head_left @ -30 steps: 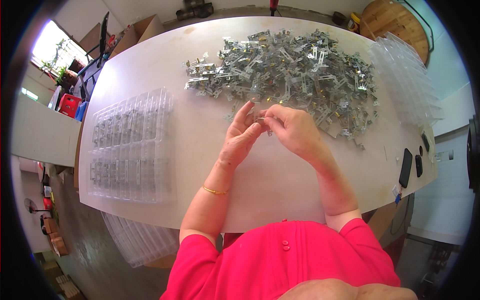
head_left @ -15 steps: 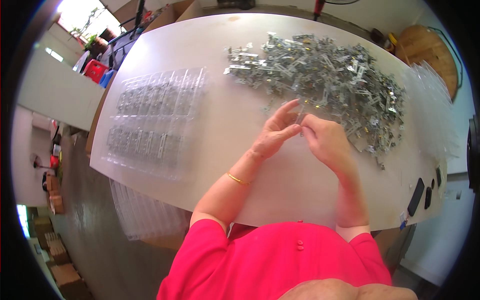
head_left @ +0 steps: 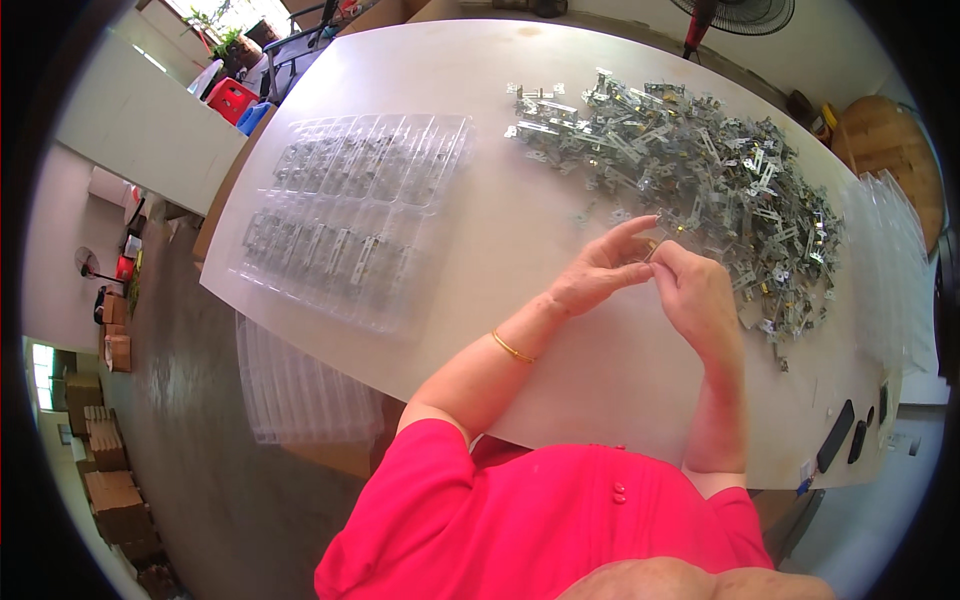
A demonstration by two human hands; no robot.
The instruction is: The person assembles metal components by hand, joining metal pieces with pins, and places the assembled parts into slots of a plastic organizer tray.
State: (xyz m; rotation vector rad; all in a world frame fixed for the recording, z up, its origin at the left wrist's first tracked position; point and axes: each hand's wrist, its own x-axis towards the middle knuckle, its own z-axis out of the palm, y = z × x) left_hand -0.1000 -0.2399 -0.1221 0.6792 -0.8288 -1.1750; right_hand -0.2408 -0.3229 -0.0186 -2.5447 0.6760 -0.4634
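My left hand (head_left: 600,275) and my right hand (head_left: 695,300) meet over the table in front of the pile. Between their fingertips is a small metal bracket (head_left: 651,252), thin and mostly hidden by the fingers. The left thumb and fingers pinch it from one side, and the curled right fingers grip it from the other. Just beyond lies a large heap of silvery metal brackets (head_left: 700,160), some with brass-coloured bits. To the left sits a clear plastic tray (head_left: 458,150), with two rows of compartments holding similar metal parts.
Clear plastic trays (head_left: 885,270) stand at the table's right edge. More clear trays (head_left: 300,385) are stacked below its left front edge. A black phone-like object (head_left: 836,436) and other small dark items lie at the front right. A fan (head_left: 745,12) stands behind the table.
The view has turned, so the table and its contents appear shifted to the right. Both hands stay together on the bracket, with only slight finger movement.
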